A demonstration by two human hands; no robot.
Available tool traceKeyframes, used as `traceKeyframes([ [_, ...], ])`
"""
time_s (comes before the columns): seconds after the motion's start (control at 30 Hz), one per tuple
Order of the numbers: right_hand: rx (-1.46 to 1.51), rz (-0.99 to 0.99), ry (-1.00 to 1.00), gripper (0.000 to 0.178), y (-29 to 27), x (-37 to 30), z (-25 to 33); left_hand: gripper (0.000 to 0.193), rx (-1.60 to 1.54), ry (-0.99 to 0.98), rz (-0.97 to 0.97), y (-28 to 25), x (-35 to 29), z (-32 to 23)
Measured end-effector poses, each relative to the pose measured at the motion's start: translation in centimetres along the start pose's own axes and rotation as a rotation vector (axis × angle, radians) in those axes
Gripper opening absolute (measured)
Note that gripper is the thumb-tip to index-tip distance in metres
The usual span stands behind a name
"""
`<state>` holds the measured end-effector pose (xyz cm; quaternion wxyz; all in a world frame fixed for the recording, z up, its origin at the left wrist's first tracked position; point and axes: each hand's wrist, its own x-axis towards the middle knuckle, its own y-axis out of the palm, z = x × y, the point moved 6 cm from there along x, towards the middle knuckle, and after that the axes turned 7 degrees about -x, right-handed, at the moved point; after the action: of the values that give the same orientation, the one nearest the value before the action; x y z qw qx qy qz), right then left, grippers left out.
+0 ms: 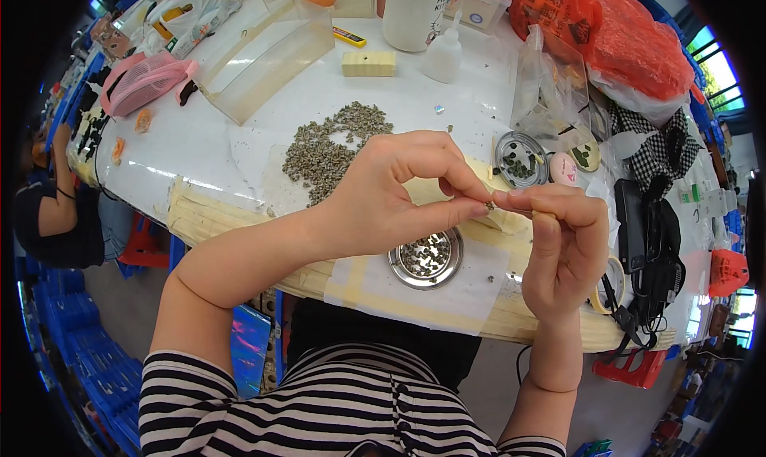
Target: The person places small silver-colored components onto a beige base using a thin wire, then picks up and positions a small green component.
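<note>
Above the table's near edge, my left hand (391,182) pinches a tiny grey-green part (489,206) between thumb and forefinger. My right hand (565,238) is closed in a pinch right beside those fingertips; whatever thin thing it holds is too small to name. Below them, a round metal dish (456,267) with several similar small parts stands on white paper (359,285). A loose pile of the same small grey-green parts (307,155) spreads beyond my left forearm. Part of a pale block (499,235) shows beneath my fingertips.
Right of my hands are a clear dish of dark pieces (520,168), a pink oval object (563,170), a tape roll (598,297) and a black case (629,226). Farther back stand a wooden block (369,64), a squeeze bottle (443,58) and a clear tray (271,62). Another person (60,210) sits at left.
</note>
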<state>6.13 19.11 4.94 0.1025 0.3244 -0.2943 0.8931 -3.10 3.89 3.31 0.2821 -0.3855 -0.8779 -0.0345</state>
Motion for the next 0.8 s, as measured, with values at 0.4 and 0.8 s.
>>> traceKeyframes([
  [0.4, -0.486, 0.106, 0.103, 0.007, -0.5, 1.4, -1.2, 0.015, 0.012, 0.01, -0.005, -0.1, 0.0, -0.2],
  [0.8, -0.329, 0.092, -0.018, 0.009, -0.2, 1.6, 1.0, 0.027, 0.177, 0.314, -0.009, -0.1, -0.2, -1.9],
])
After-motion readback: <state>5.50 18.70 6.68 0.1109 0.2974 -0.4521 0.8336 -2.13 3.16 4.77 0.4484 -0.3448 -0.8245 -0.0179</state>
